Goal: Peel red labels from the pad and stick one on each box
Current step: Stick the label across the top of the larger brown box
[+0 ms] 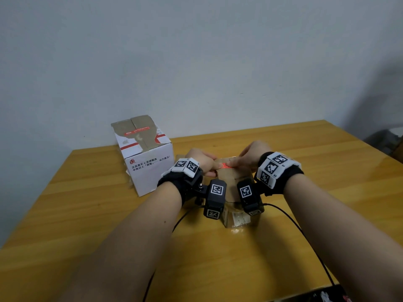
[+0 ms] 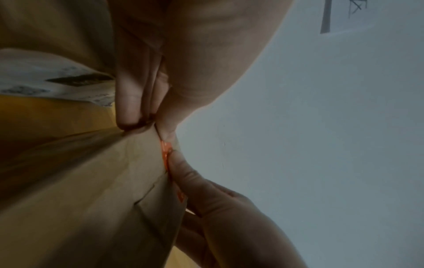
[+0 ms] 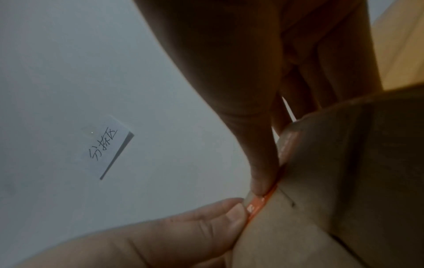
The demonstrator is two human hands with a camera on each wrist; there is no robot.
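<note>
A brown cardboard box [image 1: 231, 182] stands at the table's middle under both hands. A red label [image 1: 225, 170] lies on its top near the far edge. My left hand [image 1: 202, 162] has its thumb [image 2: 167, 134] on the label's left end [image 2: 164, 152], with straight fingers [image 2: 128, 108] against the box [image 2: 91, 181]. My right hand [image 1: 246, 158] presses its thumb [image 3: 261, 172] on the label [image 3: 259, 206], its fingers down the box's far side [image 3: 344, 181]. A white box [image 1: 146, 162] at the left carries a red label [image 1: 136, 132] on top. No pad is in sight.
The yellow wooden table [image 1: 305, 214] runs to a grey wall behind. The white box stands close to the left of the brown one. Black cables [image 1: 292, 223] trail from the wrist cameras toward the near edge. A handwritten note [image 3: 107, 145] hangs on the wall.
</note>
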